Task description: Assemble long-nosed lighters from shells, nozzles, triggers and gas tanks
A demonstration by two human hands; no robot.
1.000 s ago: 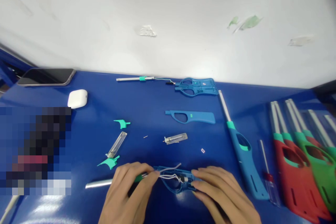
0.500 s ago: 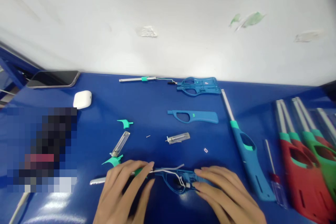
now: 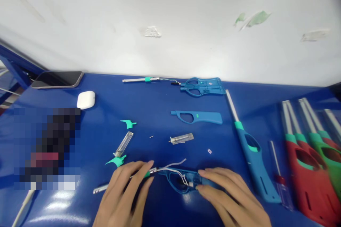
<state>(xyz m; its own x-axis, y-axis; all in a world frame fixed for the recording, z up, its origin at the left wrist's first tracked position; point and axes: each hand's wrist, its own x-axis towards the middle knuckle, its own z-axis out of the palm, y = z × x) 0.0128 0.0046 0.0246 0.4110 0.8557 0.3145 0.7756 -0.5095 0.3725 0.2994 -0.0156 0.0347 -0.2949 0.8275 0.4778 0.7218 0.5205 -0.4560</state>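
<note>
My left hand (image 3: 124,193) is closed around a silver lighter tube (image 3: 100,188) with a green collar. The tube slants, its collar end higher and close to the nose of a blue lighter handle half (image 3: 195,175). My right hand (image 3: 230,193) grips the rear of this half, its fingers hiding much of it. A white wire (image 3: 176,171) and a clear, thin hose (image 3: 179,162) run from the tube's end over the trigger opening. A green trigger (image 3: 117,161) lies just beyond my left hand, touching or very near a clear fuel tank (image 3: 124,144).
Farther back lie another green trigger (image 3: 129,124), a screw (image 3: 151,136), a second tank (image 3: 182,138), a handle shell (image 3: 207,117) and an opened lighter (image 3: 204,87). On the right are a blue lighter (image 3: 257,165), a screwdriver (image 3: 282,191) and red lighters (image 3: 309,188). A phone (image 3: 58,79) lies back left.
The tube has tilted in my left hand: its collar end rose and its outer end dropped slightly. The loose hose end now sits higher. My right hand stays on the handle half.
</note>
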